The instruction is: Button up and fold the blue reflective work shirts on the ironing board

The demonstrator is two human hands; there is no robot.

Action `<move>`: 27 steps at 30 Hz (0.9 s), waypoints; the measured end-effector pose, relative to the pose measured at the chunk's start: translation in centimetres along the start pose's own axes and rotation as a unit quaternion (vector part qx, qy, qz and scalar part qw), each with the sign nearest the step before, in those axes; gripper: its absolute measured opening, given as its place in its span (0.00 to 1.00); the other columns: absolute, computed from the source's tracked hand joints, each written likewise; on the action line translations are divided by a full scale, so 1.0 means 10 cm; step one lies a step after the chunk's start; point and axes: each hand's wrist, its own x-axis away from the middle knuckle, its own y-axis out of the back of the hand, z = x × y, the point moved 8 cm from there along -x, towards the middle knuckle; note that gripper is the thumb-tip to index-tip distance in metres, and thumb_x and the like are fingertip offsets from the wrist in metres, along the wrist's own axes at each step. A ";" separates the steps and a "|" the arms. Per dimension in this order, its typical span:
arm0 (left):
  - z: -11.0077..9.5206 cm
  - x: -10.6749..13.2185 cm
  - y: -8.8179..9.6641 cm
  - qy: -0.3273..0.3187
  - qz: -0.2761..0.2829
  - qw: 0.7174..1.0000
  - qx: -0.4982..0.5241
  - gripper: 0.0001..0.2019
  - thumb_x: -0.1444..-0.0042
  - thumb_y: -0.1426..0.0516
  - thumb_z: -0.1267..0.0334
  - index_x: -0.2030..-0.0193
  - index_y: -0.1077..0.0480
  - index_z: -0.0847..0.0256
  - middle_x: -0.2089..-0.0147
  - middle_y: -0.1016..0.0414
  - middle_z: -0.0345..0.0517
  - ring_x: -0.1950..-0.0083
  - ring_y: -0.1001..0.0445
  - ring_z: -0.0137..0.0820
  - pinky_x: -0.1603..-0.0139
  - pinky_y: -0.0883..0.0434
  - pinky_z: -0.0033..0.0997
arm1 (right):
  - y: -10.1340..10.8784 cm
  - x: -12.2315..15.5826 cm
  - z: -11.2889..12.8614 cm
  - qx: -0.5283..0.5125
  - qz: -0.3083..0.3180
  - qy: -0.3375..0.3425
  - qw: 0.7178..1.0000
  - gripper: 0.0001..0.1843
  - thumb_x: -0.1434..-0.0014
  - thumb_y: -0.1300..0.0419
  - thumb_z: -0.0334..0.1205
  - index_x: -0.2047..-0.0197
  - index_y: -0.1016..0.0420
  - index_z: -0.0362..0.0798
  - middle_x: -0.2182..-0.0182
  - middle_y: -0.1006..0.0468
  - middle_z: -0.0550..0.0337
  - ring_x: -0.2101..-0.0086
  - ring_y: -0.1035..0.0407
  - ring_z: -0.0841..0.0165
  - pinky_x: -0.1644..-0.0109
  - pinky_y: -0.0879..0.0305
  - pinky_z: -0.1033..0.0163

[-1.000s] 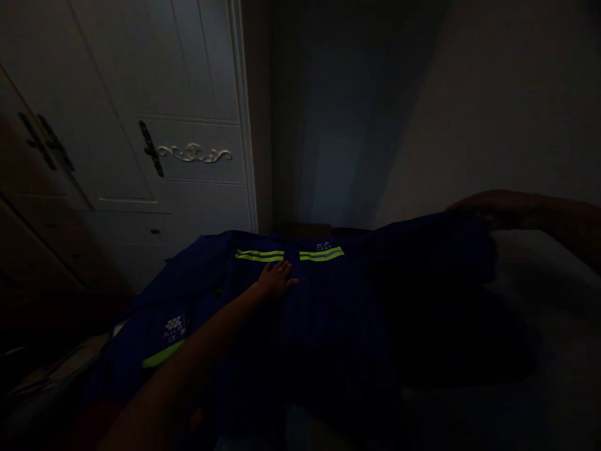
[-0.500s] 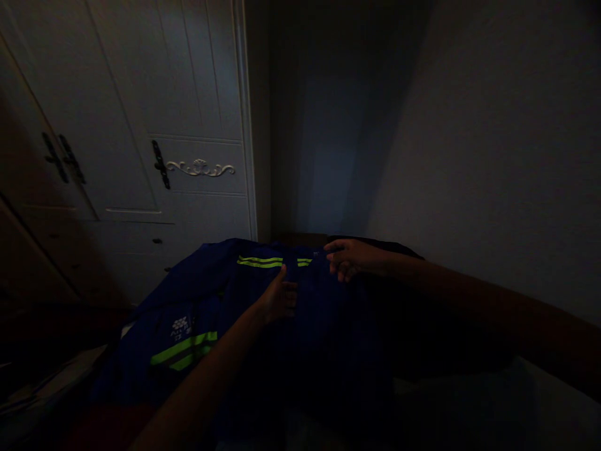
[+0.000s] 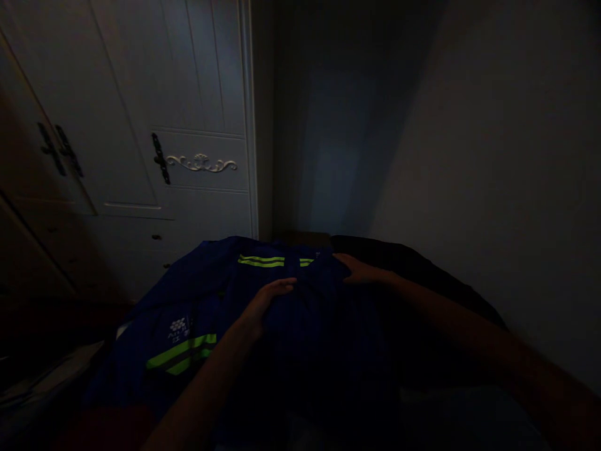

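A dark blue jacket (image 3: 188, 285) with yellow-green stripes and white printing lies spread out before me in dim light. My left hand (image 3: 270, 299) rests at the middle of the jacket, just below the upper stripe, its visible fingers stretched to the right. Its lower fingers fade into the dark. Farther right, my right hand (image 3: 361, 270) lies palm down at the jacket's right upper part, fingers extended and thumb apart. Shadow hides much of the cloth under both hands.
A white wardrobe (image 3: 201, 100) with dark handles stands at the back left. On the right is a plain wall (image 3: 493, 156). A black cloth-like heap (image 3: 422, 269) lies beside the jacket. Something red (image 3: 107, 426) shows at the lower left.
My right hand has moved slightly right and down onto the cloth. My left hand has turned from thumb-up to flatter, palm toward the jacket. The jacket looks nearly the same.
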 end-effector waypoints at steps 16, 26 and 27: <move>1.35 1.01 0.93 0.041 -0.305 0.948 -0.082 0.19 0.53 0.42 0.48 0.52 0.31 0.43 0.50 0.22 0.44 0.44 0.25 0.44 0.50 0.25 0.43 | 0.75 0.37 -0.83 0.045 -0.190 -0.213 0.957 0.16 0.42 0.48 0.30 0.56 0.21 0.46 0.53 0.21 0.51 0.53 0.27 0.61 0.44 0.35 0.58; 0.52 1.06 0.06 -0.261 -0.233 0.761 -0.547 0.34 0.51 0.38 0.46 0.39 0.34 0.59 0.41 0.29 0.55 0.42 0.29 0.46 0.44 0.29 0.46 | 0.59 0.03 -0.63 0.005 -0.165 -0.139 0.976 0.17 0.36 0.49 0.36 0.49 0.24 0.46 0.49 0.23 0.52 0.50 0.28 0.65 0.44 0.34 0.61; 0.58 1.01 -0.07 -0.259 -0.183 0.749 -0.582 0.38 0.54 0.36 0.51 0.36 0.37 0.58 0.40 0.30 0.55 0.41 0.29 0.46 0.45 0.29 0.45 | 0.58 -0.07 -0.53 0.027 -0.157 -0.127 0.979 0.18 0.36 0.50 0.35 0.47 0.26 0.46 0.47 0.24 0.52 0.48 0.29 0.65 0.43 0.36 0.61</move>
